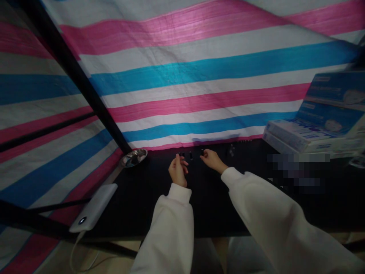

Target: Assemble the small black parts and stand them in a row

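Observation:
My right hand [211, 159] is closed in a pinch at the far part of the black table [159, 205]. A small dark piece [202, 151] shows at its fingertips, too small to name. My left hand [178, 170] is to the left, its thumb pointing up and its fingers loosely curled and apart. Nothing can be made out in it. Between the hands stand two small dark cylinders with paler ends, one dark cylinder [191, 155] nearer the right hand and another dark cylinder [183, 155] just beyond the left fingers.
Several small clear pieces [231, 150] lie right of my right hand, with a row of tiny pieces [245, 141] behind. A shiny metal bowl [134, 157] and white power bank [95, 207] with a cable are left. White-blue boxes [302, 137] are stacked right. Striped sheeting [182, 83] hangs behind.

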`<move>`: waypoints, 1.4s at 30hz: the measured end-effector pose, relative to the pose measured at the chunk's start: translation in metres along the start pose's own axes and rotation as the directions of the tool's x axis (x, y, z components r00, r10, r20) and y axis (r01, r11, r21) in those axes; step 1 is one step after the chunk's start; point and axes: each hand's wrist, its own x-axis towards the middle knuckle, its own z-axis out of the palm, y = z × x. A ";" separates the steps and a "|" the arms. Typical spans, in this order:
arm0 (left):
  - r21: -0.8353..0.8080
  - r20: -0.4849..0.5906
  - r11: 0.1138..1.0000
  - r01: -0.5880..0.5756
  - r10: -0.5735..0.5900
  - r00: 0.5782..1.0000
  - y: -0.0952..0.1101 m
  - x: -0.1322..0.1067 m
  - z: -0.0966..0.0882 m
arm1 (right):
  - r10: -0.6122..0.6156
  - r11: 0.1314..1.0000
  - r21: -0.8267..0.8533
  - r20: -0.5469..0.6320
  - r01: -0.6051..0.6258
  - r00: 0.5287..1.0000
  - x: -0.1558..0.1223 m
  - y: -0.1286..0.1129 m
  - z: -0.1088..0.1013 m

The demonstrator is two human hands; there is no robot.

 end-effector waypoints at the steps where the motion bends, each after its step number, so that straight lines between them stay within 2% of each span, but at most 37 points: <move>1: -0.027 -0.014 1.000 0.015 -0.016 1.000 -0.001 0.001 -0.001 | 0.006 1.000 -0.026 0.039 -0.005 0.999 0.007 0.001 0.007; 7: -0.117 -0.013 0.989 0.095 -0.097 0.995 -0.005 -0.001 0.000 | 0.025 0.990 -0.143 0.139 -0.005 0.990 0.026 0.003 0.039; 14: -0.147 -0.004 0.982 0.119 -0.121 0.993 -0.005 -0.002 0.000 | 0.051 0.985 -0.173 0.196 -0.016 0.979 0.035 0.007 0.046; 20: -0.178 -0.004 0.977 0.117 -0.119 0.993 -0.005 -0.003 -0.001 | 0.062 0.981 -0.192 0.242 -0.015 0.968 0.027 0.007 0.032; 25: -0.201 0.019 0.973 0.113 -0.111 0.994 -0.004 -0.003 0.000 | -0.015 0.974 -0.216 0.242 0.069 0.970 0.004 0.003 -0.011; 27: -0.194 0.024 0.975 0.113 -0.110 0.994 -0.003 -0.003 0.000 | -0.043 0.979 -0.193 0.128 0.068 0.991 -0.005 0.003 -0.035; 28: -0.188 0.025 0.976 0.110 -0.107 0.994 -0.003 -0.003 0.001 | -0.057 0.982 -0.180 0.016 0.059 0.998 -0.010 0.004 -0.048; 29: -0.182 0.028 0.978 0.105 -0.102 0.994 -0.003 -0.003 0.001 | -0.051 0.983 -0.181 -0.154 0.023 0.987 -0.014 0.005 -0.060; 31: -0.166 0.030 0.981 0.099 -0.096 0.995 -0.004 -0.003 0.001 | -0.052 0.975 -0.215 -0.462 -0.055 0.886 -0.021 0.011 -0.080; 32: -0.158 0.030 0.982 0.099 -0.096 0.995 -0.005 -0.003 0.001 | -0.048 0.967 -0.233 -0.560 -0.101 0.827 -0.025 0.015 -0.086; 33: -0.151 0.033 0.983 0.102 -0.098 0.995 -0.005 -0.002 0.001 | -0.045 0.957 -0.252 -0.617 -0.143 0.786 -0.029 0.019 -0.091; 34: -0.148 0.036 0.984 0.105 -0.100 0.994 -0.006 -0.002 0.001 | -0.036 0.943 -0.274 -0.643 -0.186 0.765 -0.032 0.025 -0.093; 36: -0.149 0.043 0.983 0.103 -0.098 0.994 -0.007 -0.001 0.001 | 0.004 0.909 -0.325 -0.619 -0.261 0.785 -0.037 0.037 -0.092; 38: -0.154 0.048 0.984 0.094 -0.088 0.995 -0.007 -0.001 0.001 | 0.072 0.871 -0.377 -0.534 -0.313 0.843 -0.040 0.047 -0.088; 40: -0.155 0.054 0.984 0.088 -0.081 0.995 -0.007 -0.001 0.002 | 0.132 0.848 -0.419 -0.426 -0.324 0.895 -0.041 0.055 -0.084; 42: -0.152 0.061 0.984 0.090 -0.081 0.995 -0.007 -0.002 0.002 | 0.163 0.836 -0.452 -0.340 -0.313 0.926 -0.040 0.059 -0.081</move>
